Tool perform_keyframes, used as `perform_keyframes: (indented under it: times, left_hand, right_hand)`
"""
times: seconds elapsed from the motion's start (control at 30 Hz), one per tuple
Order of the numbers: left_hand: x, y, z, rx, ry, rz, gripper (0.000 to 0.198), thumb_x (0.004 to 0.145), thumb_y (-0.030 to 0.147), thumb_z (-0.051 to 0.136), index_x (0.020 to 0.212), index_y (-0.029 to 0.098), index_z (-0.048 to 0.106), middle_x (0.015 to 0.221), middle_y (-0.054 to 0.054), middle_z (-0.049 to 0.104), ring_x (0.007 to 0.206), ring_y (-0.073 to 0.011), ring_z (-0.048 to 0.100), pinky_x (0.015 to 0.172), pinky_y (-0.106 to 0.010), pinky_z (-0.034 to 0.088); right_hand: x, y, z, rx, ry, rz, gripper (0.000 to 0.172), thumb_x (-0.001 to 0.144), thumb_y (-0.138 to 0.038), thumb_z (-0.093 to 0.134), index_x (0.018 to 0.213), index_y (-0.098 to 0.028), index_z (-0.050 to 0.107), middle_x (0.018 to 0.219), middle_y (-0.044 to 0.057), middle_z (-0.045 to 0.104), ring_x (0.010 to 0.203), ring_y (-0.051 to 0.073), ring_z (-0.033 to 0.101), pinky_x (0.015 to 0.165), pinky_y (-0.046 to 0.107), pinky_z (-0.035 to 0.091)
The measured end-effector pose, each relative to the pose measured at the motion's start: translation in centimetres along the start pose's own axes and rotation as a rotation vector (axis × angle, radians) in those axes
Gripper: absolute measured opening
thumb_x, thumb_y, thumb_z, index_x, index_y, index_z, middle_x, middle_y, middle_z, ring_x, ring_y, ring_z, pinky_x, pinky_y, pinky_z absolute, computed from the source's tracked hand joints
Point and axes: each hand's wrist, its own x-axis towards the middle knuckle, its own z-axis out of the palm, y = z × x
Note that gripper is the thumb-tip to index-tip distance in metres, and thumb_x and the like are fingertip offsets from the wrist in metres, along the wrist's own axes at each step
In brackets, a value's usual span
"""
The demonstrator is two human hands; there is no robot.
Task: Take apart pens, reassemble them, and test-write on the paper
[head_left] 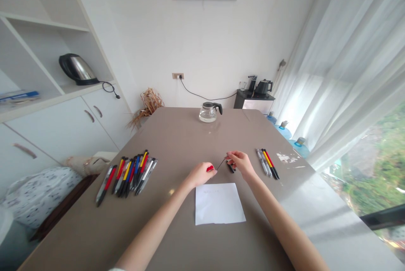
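Note:
Above a sheet of white paper [219, 204] my two hands are close together over the table. My left hand [202, 174] is closed around a red pen barrel [209, 169], most of it hidden by the fingers. A thin dark pen refill [221, 163] spans the gap between the hands, its upper end pinched by my right hand [238, 162]. Beneath those right fingers is a black pen part [230, 167]; whether it is held or lies on the table I cannot tell. Faint marks show near the paper's top edge.
Many pens [128, 174] lie in a group at left; several more pens [268, 163] lie at right. A glass pot [208, 113] with a black handle stands at the table's [177, 136] far end. Water bottles [299, 146] stand beyond its right edge, by the curtain.

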Motion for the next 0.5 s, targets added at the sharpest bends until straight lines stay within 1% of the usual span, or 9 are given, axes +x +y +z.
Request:
perform_keyframes:
  times: [0.1, 0.17, 0.27, 0.33, 0.4, 0.5]
  left_hand:
    - [0.0, -0.1, 0.0, 0.023, -0.006, -0.006, 0.031, 0.074, 0.042, 0.042, 0.071, 0.015, 0.058, 0.065, -0.003, 0.059, 0.057, -0.0120, 0.049, 0.052, -0.021, 0.033]
    - [0.0, -0.2, 0.1, 0.042, 0.013, -0.029, 0.030, 0.074, 0.041, 0.042, 0.070, 0.016, 0.057, 0.066, -0.004, 0.059, 0.057, -0.0125, 0.050, 0.052, -0.021, 0.032]
    - [0.1, -0.4, 0.3, 0.088, 0.045, -0.093, 0.028, 0.074, 0.040, 0.043, 0.068, 0.016, 0.057, 0.067, -0.005, 0.060, 0.058, -0.0132, 0.051, 0.052, -0.021, 0.031]
    - [0.2, -0.6, 0.4, 0.123, 0.058, -0.133, 0.026, 0.074, 0.038, 0.043, 0.068, 0.017, 0.056, 0.068, -0.005, 0.060, 0.059, -0.0135, 0.051, 0.052, -0.021, 0.031]
    - [0.2, -0.7, 0.5, 0.159, 0.061, -0.154, 0.023, 0.073, 0.036, 0.044, 0.068, 0.017, 0.056, 0.069, -0.005, 0.060, 0.060, -0.0141, 0.051, 0.052, -0.022, 0.030]
    - [0.3, -0.8, 0.8, 0.200, 0.065, -0.166, 0.022, 0.074, 0.035, 0.043, 0.069, 0.018, 0.056, 0.068, -0.005, 0.060, 0.061, -0.0155, 0.052, 0.052, -0.022, 0.030]
  right_hand:
    - [0.3, 0.0, -0.6, -0.006, 0.073, -0.028, 0.030, 0.068, -0.036, 0.053, 0.084, -0.011, 0.058, 0.078, 0.010, 0.064, 0.056, 0.011, 0.055, 0.039, 0.017, 0.037]
    - [0.6, 0.0, -1.1, -0.058, 0.107, -0.060, 0.029, 0.068, -0.032, 0.050, 0.086, -0.011, 0.059, 0.077, 0.009, 0.064, 0.056, 0.012, 0.054, 0.039, 0.018, 0.037]
    - [0.8, 0.3, -1.2, -0.280, 0.129, -0.114, 0.026, 0.067, -0.027, 0.048, 0.084, -0.013, 0.062, 0.072, 0.006, 0.064, 0.055, 0.012, 0.054, 0.045, 0.021, 0.039]
    - [0.7, 0.6, -0.9, -0.496, 0.100, -0.174, 0.022, 0.067, -0.024, 0.048, 0.080, -0.017, 0.064, 0.071, 0.004, 0.064, 0.061, 0.013, 0.055, 0.055, 0.023, 0.041]
    - [0.4, 0.9, -0.4, -0.693, 0.037, -0.228, 0.021, 0.068, -0.022, 0.047, 0.078, -0.019, 0.066, 0.074, 0.003, 0.065, 0.068, 0.014, 0.057, 0.063, 0.024, 0.041]
    - [-0.1, 1.3, 0.5, -0.901, -0.042, -0.260, 0.024, 0.071, -0.019, 0.044, 0.081, -0.019, 0.066, 0.081, 0.005, 0.065, 0.076, 0.016, 0.057, 0.067, 0.024, 0.039]
